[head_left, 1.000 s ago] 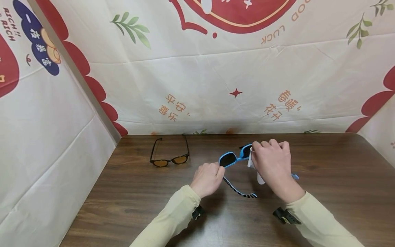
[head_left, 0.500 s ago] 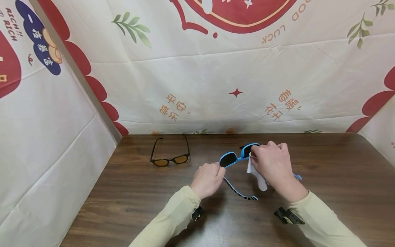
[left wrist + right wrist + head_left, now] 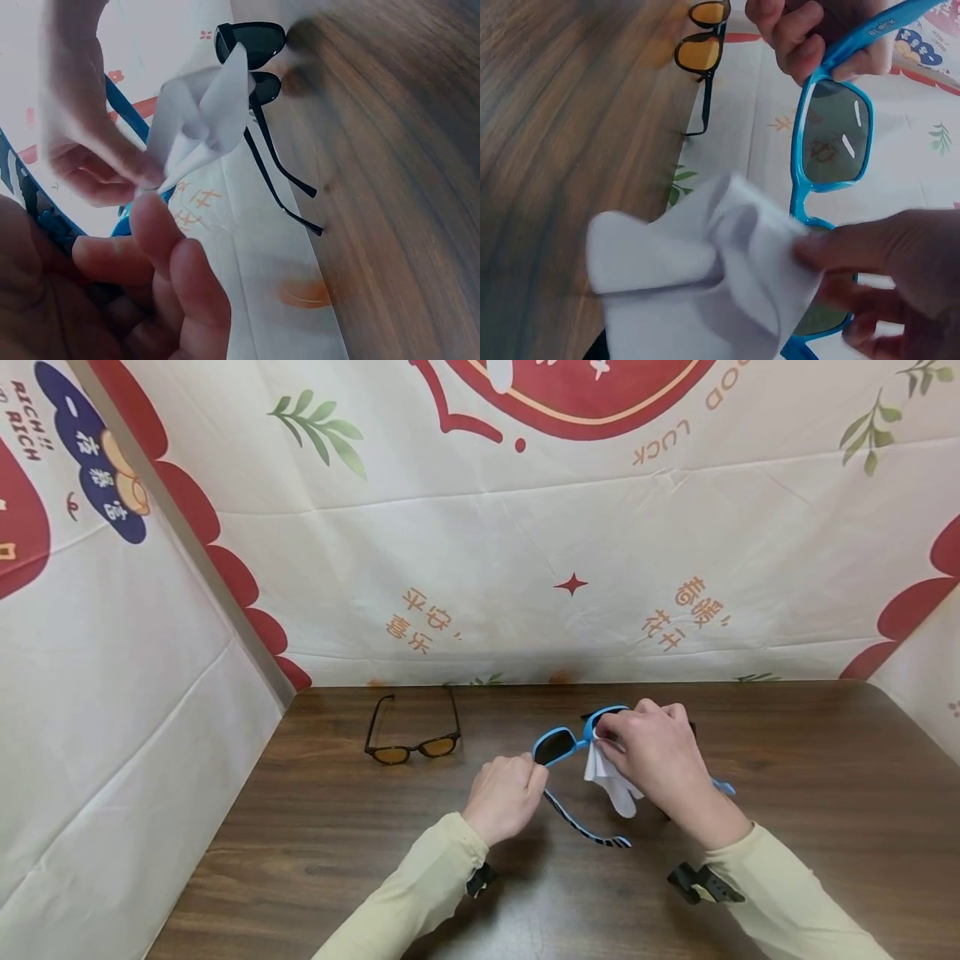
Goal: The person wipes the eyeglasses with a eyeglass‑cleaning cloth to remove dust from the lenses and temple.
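My left hand (image 3: 504, 797) grips a pair of blue-framed sunglasses (image 3: 555, 746) at the corner by one hinge. Their dark lenses face up, and a striped temple arm (image 3: 585, 832) curves toward me. In my right hand (image 3: 663, 760) a white cleaning cloth (image 3: 611, 781) is pinched between thumb and fingers, right at the other lens, which the hand partly covers. The right wrist view shows the cloth (image 3: 697, 277) hanging loosely from the fingertips, with the nearer lens (image 3: 836, 131) uncovered.
Black-framed glasses with amber lenses (image 3: 438, 747) lie unfolded at the back left of the wooden table (image 3: 300, 860). Black sunglasses (image 3: 259, 45) lie beyond my right hand, mostly hidden in the head view. A printed white cloth backdrop (image 3: 480, 543) rises behind the table.
My right hand has shifted slightly left along the lens, and more of the cloth shows below its fingers. The left hand keeps its grip on the sunglasses in place.
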Demonstrator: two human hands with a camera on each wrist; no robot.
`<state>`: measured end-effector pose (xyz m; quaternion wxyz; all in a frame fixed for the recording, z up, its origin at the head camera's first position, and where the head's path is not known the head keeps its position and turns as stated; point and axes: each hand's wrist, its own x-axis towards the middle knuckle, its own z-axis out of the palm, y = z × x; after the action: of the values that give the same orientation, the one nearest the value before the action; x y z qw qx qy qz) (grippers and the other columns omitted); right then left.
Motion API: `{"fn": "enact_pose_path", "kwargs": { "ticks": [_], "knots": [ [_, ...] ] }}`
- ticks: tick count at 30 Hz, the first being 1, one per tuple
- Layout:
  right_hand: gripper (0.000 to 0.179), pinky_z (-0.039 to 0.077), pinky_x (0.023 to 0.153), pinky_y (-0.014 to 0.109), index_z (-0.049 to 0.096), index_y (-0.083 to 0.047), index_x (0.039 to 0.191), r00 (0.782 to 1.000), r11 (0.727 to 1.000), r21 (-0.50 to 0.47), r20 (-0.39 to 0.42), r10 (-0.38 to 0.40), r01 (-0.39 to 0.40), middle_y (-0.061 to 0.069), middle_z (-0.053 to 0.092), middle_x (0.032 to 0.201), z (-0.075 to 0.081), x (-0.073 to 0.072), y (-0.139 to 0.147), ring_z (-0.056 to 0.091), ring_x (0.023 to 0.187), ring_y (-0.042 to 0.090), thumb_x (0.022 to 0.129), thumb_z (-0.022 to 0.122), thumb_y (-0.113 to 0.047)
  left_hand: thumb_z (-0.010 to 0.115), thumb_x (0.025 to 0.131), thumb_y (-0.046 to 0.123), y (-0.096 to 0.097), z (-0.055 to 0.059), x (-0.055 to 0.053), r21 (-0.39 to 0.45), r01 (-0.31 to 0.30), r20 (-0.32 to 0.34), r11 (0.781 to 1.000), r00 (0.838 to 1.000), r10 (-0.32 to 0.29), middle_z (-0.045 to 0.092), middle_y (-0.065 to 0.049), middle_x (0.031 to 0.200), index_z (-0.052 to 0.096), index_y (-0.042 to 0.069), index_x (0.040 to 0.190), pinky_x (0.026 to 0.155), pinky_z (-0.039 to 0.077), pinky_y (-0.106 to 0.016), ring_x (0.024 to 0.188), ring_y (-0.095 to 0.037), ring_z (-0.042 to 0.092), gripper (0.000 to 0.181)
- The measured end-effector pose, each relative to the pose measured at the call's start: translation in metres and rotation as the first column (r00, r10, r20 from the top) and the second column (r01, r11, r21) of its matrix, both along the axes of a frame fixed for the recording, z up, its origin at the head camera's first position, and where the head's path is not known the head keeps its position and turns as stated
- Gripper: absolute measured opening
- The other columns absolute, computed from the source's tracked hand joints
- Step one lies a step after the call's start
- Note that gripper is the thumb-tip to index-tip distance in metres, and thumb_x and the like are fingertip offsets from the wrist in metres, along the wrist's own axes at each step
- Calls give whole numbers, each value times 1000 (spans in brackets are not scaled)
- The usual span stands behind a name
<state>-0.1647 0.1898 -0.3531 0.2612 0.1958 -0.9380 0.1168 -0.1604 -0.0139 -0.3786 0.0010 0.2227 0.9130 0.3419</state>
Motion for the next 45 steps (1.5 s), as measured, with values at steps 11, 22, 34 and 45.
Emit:
{"fn": "enact_pose_path", "kwargs": {
  "ticks": [11, 22, 34, 45],
  "knots": [
    [13, 40, 67, 49, 67, 0, 90, 964, 984, -179, -263, -42, -6, 16, 67, 83, -6, -3, 1, 53, 75, 35, 80, 74, -4, 40, 98, 10, -7, -9, -4, 185, 6, 131, 983, 991, -30, 43, 3, 56, 49, 7, 78, 42, 31, -22, 45, -10, 39, 23],
    [24, 42, 71, 39, 66, 0, 94, 928, 925, -247, -310, 205, -287, 11, 65, 87, -4, -5, -4, 55, 79, 27, 74, 77, 7, 42, 101, 7, -15, -9, -11, 632, -81, 471, 771, 830, -299, 56, -7, 74, 54, -7, 95, 70, 56, -38, 62, -14, 62, 19],
    [23, 53, 59, 37, 60, 1, 99, 971, 926, -322, -192, 141, -198, 8, 62, 88, 3, 8, -10, 59, 74, 17, 81, 72, 8, 42, 101, 5, -25, -16, -23, 639, -111, 453, 761, 854, -256, 64, -12, 77, 54, -10, 98, 72, 56, -42, 69, -21, 68, 19],
    [26, 52, 56, 41, 56, 5, 102, 980, 944, -312, -193, 47, -107, 15, 65, 85, 18, 7, 22, 63, 70, 24, 81, 71, 9, 45, 100, 3, -48, -22, -33, 600, -119, 468, 791, 855, -226, 68, -22, 84, 53, -15, 108, 74, 56, -43, 74, -25, 70, 21]
  ]
}}
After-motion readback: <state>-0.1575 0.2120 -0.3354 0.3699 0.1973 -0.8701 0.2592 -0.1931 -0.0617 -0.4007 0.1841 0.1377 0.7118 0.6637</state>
